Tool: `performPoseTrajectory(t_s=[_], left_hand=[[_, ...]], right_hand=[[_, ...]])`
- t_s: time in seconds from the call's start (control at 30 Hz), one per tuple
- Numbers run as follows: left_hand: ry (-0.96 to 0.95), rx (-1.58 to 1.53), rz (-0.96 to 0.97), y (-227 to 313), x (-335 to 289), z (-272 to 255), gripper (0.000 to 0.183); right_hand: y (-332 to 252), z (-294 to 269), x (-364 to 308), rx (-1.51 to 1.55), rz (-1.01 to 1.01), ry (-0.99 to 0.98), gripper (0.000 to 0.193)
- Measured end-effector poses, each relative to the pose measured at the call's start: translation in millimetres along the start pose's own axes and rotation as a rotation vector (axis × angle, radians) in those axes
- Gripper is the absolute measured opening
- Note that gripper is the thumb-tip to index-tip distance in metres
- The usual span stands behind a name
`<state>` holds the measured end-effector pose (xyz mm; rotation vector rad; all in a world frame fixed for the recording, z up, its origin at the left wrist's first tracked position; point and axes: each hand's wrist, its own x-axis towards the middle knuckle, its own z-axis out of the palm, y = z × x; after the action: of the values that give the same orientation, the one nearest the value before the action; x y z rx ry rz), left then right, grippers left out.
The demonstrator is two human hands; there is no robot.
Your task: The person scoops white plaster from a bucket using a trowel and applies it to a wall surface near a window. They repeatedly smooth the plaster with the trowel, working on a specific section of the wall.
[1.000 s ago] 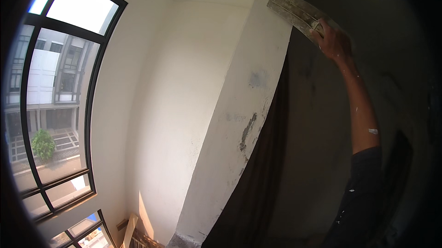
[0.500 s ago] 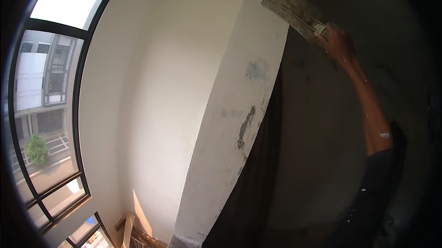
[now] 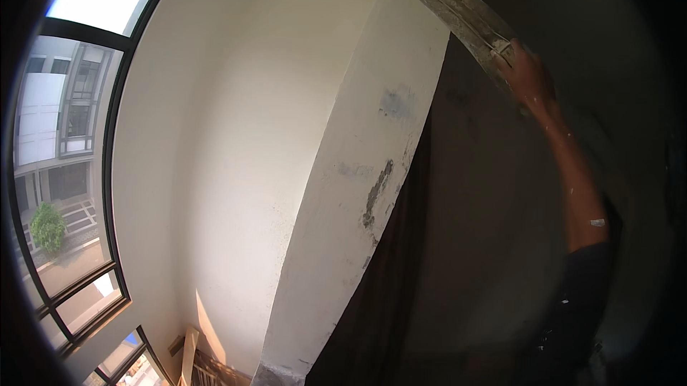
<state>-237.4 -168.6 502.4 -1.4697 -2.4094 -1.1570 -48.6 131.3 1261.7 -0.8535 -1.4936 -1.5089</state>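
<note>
My right hand (image 3: 528,78) is raised at the upper right, fingers closed round the grip of a long plastering trowel (image 3: 461,10). The trowel's blade is worn and smeared with grey-white residue. Its far end lies over the upper part of a pale wall edge strip (image 3: 358,128), while the rest reaches past the strip's right edge over the dark area. Whether the blade presses on the surface cannot be told. Lower on the strip are bluish-grey smudges (image 3: 397,103) and a rough dark gouge (image 3: 377,193). My left hand is out of the picture.
A tall black-framed window (image 3: 118,150) fills the left side, with a building and a green shrub (image 3: 47,227) outside. Between it and the strip runs a cream wall (image 3: 236,135). Wooden boards (image 3: 189,357) lean at the bottom. Deep shadow covers the right (image 3: 472,243).
The trowel has shifted slightly to the right, so less of its blade overlaps the pale strip. My view has turned a little, moving the window and lower strip leftward.
</note>
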Motion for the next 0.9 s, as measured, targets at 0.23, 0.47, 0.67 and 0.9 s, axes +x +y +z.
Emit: performPoseTrajectory(t_s=[0.23,0.47,0.67,0.9], left_hand=[[-0.107,-0.031,0.054,-2,4,-9,0.036],[-0.097,-0.075,0.03,-8,-1,3,0.036],[-0.085,-0.055,0.027,-14,-11,12,0.036],[-0.03,-0.057,0.015,-5,-8,13,0.036]], right_hand=[[-23,-4,-50,-0.086,-0.086,-0.124,0.04],[-24,-21,-56,-0.067,-0.064,-0.051,0.05],[-23,-20,15,-0.075,0.115,0.003,0.056],[-28,-11,52,-0.164,0.13,-0.101,0.052]])
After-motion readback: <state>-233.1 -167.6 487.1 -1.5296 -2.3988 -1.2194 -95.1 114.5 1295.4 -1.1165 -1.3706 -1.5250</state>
